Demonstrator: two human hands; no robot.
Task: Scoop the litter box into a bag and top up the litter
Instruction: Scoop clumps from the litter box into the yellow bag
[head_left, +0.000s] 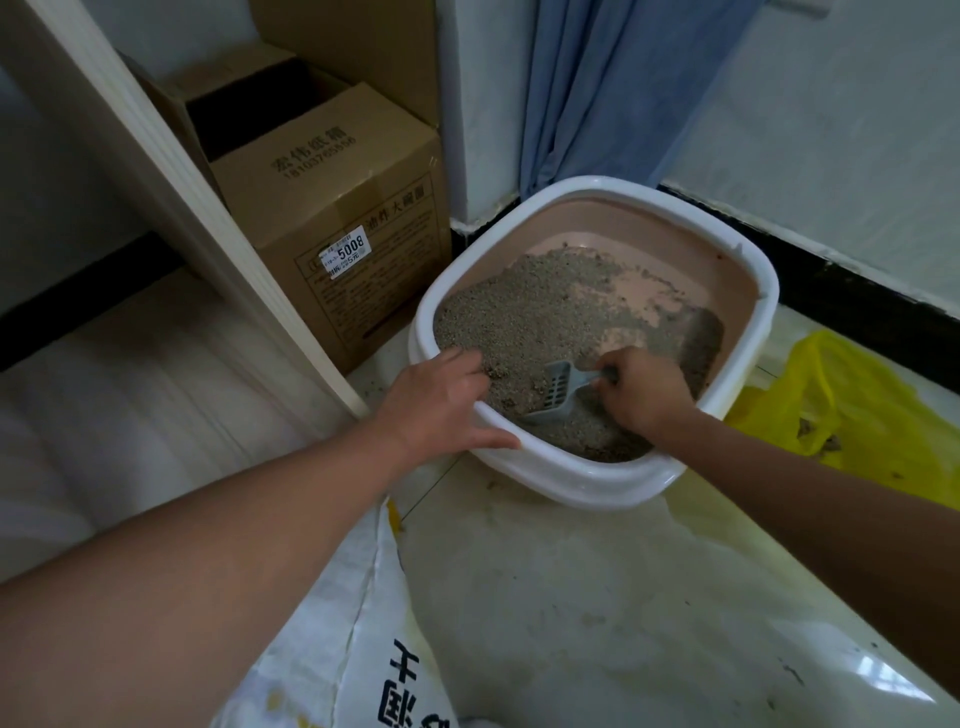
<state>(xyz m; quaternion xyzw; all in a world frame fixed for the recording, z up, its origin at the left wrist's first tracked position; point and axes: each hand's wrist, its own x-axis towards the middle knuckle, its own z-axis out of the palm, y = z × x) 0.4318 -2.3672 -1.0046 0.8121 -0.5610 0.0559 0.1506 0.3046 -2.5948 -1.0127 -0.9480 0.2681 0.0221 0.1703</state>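
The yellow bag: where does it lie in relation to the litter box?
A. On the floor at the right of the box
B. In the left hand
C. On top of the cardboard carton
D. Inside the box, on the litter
A: the yellow bag lies crumpled on the floor at the right of the litter box, while the left hand grips only the box's rim.

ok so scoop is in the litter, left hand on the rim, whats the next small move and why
Probably lift the scoop level and carry it right to the yellow bag. The right hand grips its handle with the blade low in the litter, the left hand steadies the litter box rim, and the bag lies open just beside the box with some clumps already in it.
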